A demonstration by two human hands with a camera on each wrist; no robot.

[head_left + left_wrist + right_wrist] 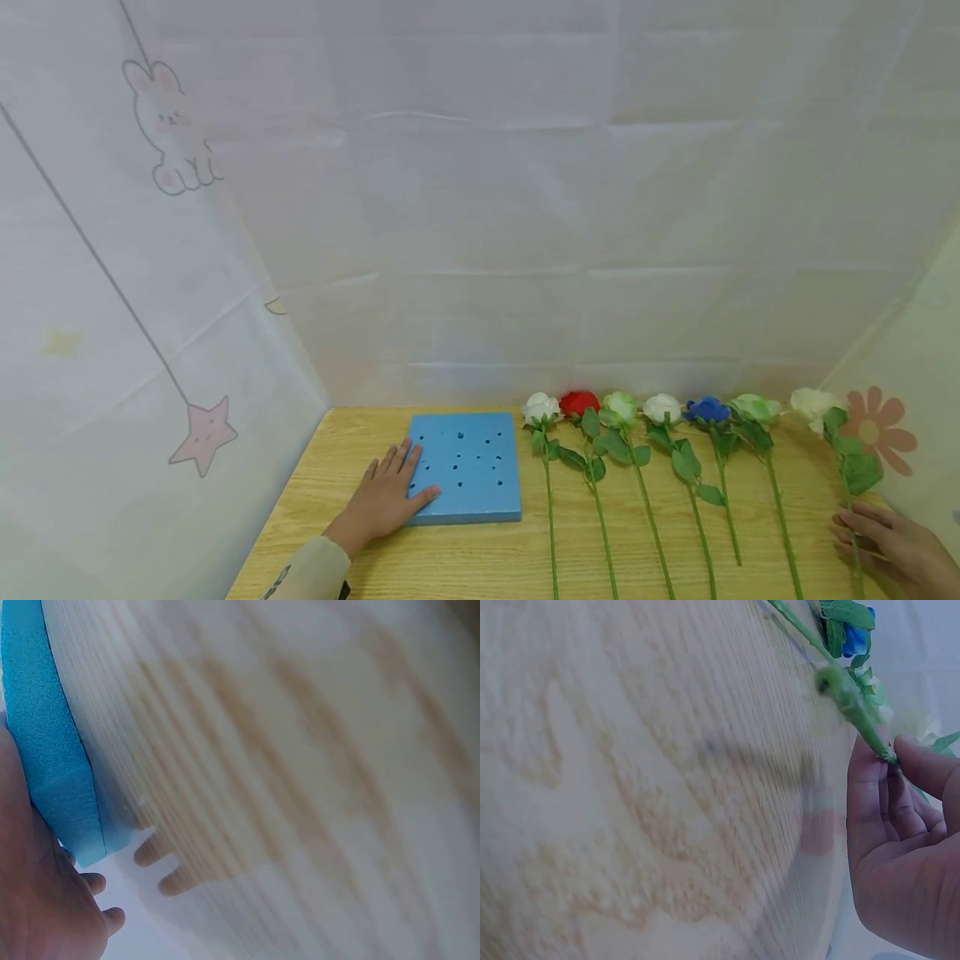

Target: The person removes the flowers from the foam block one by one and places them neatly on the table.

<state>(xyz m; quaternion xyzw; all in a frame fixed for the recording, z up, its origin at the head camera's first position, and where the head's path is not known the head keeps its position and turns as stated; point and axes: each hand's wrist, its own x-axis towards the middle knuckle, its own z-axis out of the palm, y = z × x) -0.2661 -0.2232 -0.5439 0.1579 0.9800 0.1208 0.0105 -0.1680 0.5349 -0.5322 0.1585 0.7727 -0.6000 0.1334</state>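
A blue foam block [480, 500] with several small holes in its top lies on the table. My left hand [386, 496] rests on its left edge with the fingers spread and straight; the left wrist view shows the foam block's side [49, 720] beside the hand [45, 877]. At the far right, my right hand [896, 542] pinches the green stem of a cream artificial rose [813, 406] between thumb and fingers. In the right wrist view the stem [855, 712] points up and left from the hand [907, 840], its cut end near the camera.
Between the block and my right hand lie several artificial roses in a row: white [541, 408], red [579, 403], pale green [620, 408], another white [662, 407], blue [707, 409] and another pale green [756, 407]. A pale printed cloth [480, 208] hangs behind the wooden table [442, 558].
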